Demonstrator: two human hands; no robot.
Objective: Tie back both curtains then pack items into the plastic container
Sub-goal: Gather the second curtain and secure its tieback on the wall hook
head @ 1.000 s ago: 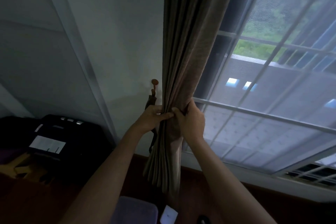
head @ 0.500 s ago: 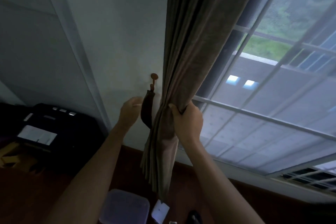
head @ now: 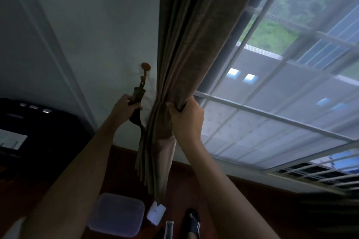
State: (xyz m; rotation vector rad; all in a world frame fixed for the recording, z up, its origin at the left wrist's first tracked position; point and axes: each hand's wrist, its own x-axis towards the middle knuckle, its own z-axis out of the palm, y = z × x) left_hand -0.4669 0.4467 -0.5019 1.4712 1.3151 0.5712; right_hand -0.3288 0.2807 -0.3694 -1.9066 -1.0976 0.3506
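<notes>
A brown curtain [head: 186, 48] hangs bunched along the left side of the window. My right hand [head: 186, 118] grips the gathered folds at about waist height. My left hand [head: 124, 109] is closed on the dark tieback strap [head: 138, 93], which hangs from a round brown wall hook [head: 145, 66] just left of the curtain. A clear plastic container [head: 116, 214] with its lid on lies on the dark wood floor below my arms.
A white card [head: 156, 212] and a slim white object [head: 168, 229] lie on the floor beside the container. My sandalled foot [head: 192, 223] is at the bottom. A black case [head: 38, 128] sits left against the wall. The barred window [head: 281, 103] fills the right.
My left hand let go of the curtain, moved left and took hold of the tieback strap under the hook. My right hand kept its grip on the bunched folds.
</notes>
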